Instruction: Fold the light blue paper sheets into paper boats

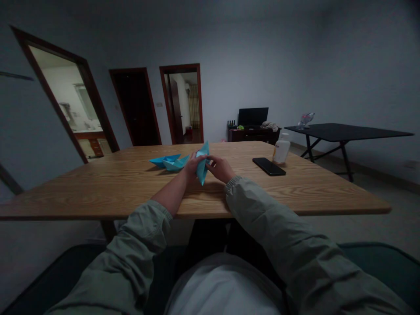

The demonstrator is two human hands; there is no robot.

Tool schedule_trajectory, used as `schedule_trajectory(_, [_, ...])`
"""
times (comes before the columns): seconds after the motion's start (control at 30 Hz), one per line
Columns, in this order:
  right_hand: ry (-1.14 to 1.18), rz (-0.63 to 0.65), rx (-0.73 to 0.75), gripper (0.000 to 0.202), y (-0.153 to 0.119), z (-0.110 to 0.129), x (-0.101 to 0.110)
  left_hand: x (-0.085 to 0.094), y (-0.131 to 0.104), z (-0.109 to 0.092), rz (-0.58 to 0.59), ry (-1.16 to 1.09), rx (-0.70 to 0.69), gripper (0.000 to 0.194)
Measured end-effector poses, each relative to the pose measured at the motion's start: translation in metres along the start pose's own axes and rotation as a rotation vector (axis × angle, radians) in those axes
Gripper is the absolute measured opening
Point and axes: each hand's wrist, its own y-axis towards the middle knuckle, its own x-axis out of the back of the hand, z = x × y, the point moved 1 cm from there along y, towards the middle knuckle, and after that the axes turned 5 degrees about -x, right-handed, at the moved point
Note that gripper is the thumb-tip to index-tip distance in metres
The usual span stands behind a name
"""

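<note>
Left of the hands, toward the far left corner of the wooden tabletop (114, 188), sit two blue paper boats (166, 162), their long axes running roughly left to right. The left hand (193, 167) grips a light-blue folded paper (202, 164) above the near edge's middle, its long axis nearly upright, one point up, the other down. The right hand (220, 168) pinches its right side. Farther right lie a black phone (269, 166) and an upright white bottle (281, 149).

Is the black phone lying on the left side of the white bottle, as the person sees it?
Yes, the phone lies flat just left of the bottle.
</note>
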Motion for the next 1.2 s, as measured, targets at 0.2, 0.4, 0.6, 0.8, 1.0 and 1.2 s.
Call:
schedule_trajectory(0.2, [0.204, -0.027, -0.008, 0.037, -0.001, 0.006, 0.001, 0.008, 0.007, -0.006, -0.114, 0.047, -0.191, 0.069])
schedule_trajectory(0.4, [0.295, 0.094, -0.042, 0.033, -0.001, 0.002, -0.01, 0.009, 0.01, -0.005, -0.176, 0.062, -0.273, 0.06])
schedule_trajectory(0.6, [0.243, 0.053, -0.09, 0.022, 0.004, -0.006, -0.006, 0.012, 0.008, -0.006, -0.105, 0.061, -0.199, 0.047])
schedule_trajectory(0.8, [0.21, -0.027, -0.126, 0.028, 0.01, -0.021, 0.01, 0.027, 0.01, -0.017, -0.017, 0.142, -0.071, 0.048])
schedule_trajectory(1.0, [-0.047, -0.022, -0.055, 0.019, 0.005, -0.058, 0.02, 0.065, 0.016, -0.029, -0.183, 0.423, -0.26, 0.053])
schedule_trajectory(1.2, [-0.167, 0.099, -0.02, 0.027, 0.0, -0.076, 0.021, 0.097, 0.019, -0.041, -0.279, 0.775, -0.513, 0.031])
